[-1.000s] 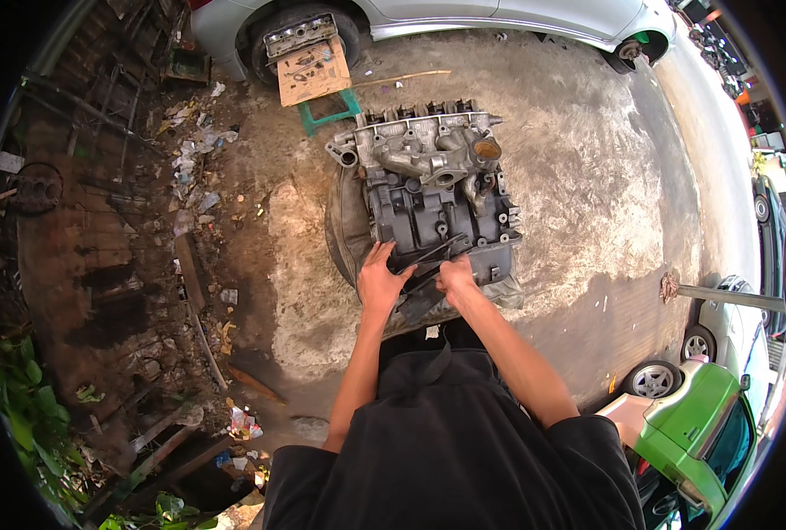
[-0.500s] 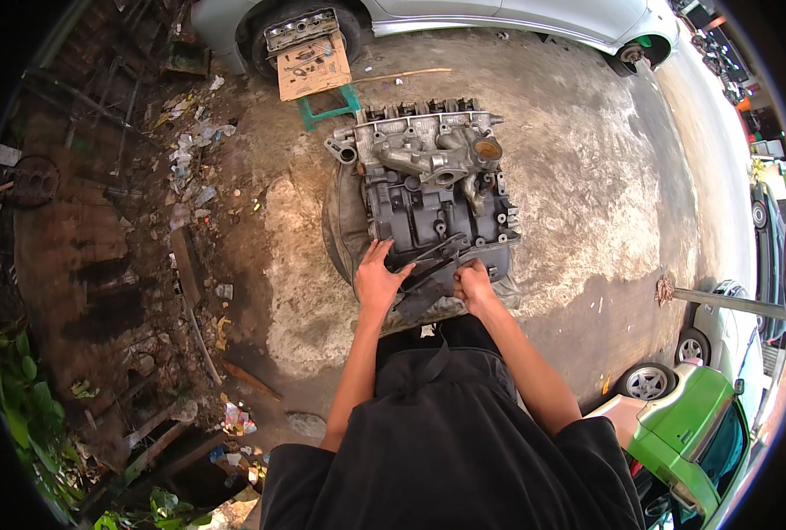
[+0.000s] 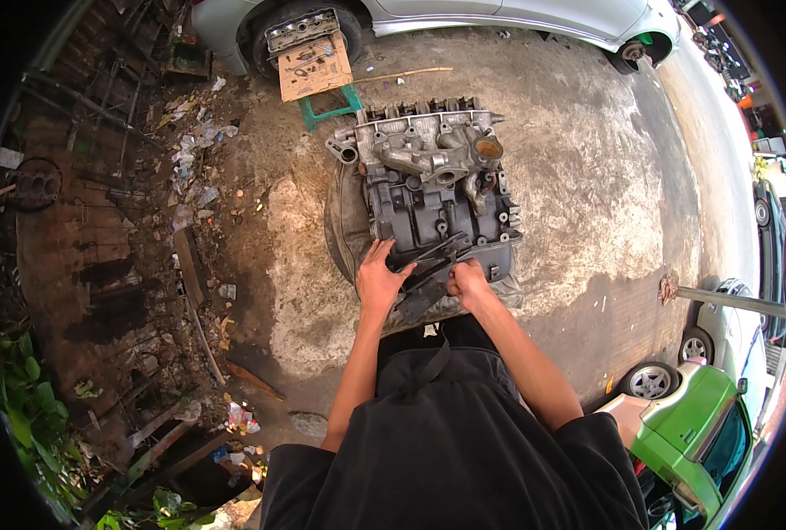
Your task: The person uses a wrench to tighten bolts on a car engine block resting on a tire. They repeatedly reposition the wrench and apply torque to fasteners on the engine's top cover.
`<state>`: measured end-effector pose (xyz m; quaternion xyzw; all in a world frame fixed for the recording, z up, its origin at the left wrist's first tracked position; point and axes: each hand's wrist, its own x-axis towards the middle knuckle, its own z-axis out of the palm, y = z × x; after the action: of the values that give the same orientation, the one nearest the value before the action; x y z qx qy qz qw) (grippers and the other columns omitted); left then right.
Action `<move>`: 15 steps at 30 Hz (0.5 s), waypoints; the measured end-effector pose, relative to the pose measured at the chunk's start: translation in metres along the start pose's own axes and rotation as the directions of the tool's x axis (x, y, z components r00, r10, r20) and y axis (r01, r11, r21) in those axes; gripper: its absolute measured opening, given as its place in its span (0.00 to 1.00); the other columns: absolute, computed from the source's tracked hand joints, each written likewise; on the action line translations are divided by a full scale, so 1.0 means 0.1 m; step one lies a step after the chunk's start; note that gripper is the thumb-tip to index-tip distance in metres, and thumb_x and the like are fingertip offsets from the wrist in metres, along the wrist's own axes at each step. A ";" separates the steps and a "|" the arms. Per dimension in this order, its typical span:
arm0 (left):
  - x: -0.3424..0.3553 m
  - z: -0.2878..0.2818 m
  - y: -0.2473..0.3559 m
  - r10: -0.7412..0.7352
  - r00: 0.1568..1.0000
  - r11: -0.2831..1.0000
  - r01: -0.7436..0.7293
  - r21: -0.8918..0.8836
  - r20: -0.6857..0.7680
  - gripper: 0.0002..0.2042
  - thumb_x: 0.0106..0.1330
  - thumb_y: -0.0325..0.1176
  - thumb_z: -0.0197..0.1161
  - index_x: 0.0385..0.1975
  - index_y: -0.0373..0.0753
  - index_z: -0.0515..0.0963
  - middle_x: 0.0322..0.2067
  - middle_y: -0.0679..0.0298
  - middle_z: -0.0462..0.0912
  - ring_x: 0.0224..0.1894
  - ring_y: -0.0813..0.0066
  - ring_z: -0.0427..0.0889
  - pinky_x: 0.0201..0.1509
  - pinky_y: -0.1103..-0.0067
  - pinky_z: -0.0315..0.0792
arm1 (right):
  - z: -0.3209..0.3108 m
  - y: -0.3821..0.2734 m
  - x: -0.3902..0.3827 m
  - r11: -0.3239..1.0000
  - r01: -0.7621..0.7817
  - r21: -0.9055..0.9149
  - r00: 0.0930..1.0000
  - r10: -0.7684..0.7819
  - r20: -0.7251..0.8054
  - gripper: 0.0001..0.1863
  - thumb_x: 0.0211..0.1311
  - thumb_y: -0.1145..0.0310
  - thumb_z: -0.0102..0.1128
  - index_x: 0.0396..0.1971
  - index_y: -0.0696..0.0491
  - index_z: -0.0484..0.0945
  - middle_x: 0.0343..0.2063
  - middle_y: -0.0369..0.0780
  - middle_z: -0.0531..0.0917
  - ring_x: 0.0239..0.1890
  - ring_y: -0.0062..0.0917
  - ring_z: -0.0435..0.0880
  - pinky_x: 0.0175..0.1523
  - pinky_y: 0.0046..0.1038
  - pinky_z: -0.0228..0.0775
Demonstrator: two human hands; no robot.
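While the left hand (image 3: 379,276) lies spread at the near left corner of the engine (image 3: 419,208), atop cloth (image 3: 349,221), here's the right hand (image 3: 469,283), curled beside a dark flat piece (image 3: 423,302); its grip I can't tell.

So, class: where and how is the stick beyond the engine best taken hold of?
Probably take the stick near its right end, from above and the right: it lies flat, long and thin, left end near the green stool, with the engine nearer you.
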<state>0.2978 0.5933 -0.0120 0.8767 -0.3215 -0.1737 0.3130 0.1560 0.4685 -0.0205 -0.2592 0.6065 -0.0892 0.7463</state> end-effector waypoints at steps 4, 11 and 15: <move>0.00 -0.01 0.01 -0.007 1.000 1.000 0.007 -0.009 0.006 0.31 0.47 0.42 0.81 0.53 0.36 0.81 0.56 0.56 0.81 0.65 0.63 0.74 0.64 0.68 0.74 | 0.03 0.10 0.13 1.000 0.017 0.006 1.000 -0.017 0.003 0.13 0.60 0.82 0.41 0.43 0.51 0.61 0.22 0.36 0.67 0.15 0.17 0.61 0.17 0.24 0.49; 0.00 0.00 -0.02 0.028 1.000 1.000 -0.028 -0.012 -0.014 0.31 0.47 0.42 0.80 0.52 0.36 0.81 0.55 0.57 0.81 0.65 0.63 0.73 0.64 0.68 0.73 | 0.03 0.15 0.12 1.000 0.019 -0.006 1.000 -0.019 -0.001 0.14 0.61 0.81 0.41 0.46 0.51 0.61 0.26 0.37 0.69 0.17 0.19 0.63 0.18 0.25 0.52; 0.00 0.01 -0.03 0.078 0.996 0.997 -0.078 -0.008 -0.044 0.31 0.46 0.39 0.81 0.52 0.36 0.81 0.56 0.48 0.80 0.62 0.56 0.76 0.62 0.66 0.75 | 0.09 0.14 0.07 1.000 0.016 0.005 0.999 -0.016 -0.051 0.15 0.61 0.81 0.41 0.47 0.51 0.61 0.28 0.38 0.69 0.17 0.20 0.64 0.18 0.26 0.53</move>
<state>0.2989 0.5950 -0.0147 0.8655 -0.3476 -0.1439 0.3307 0.1632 0.4801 -0.0323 -0.2599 0.6229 -0.1033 0.7306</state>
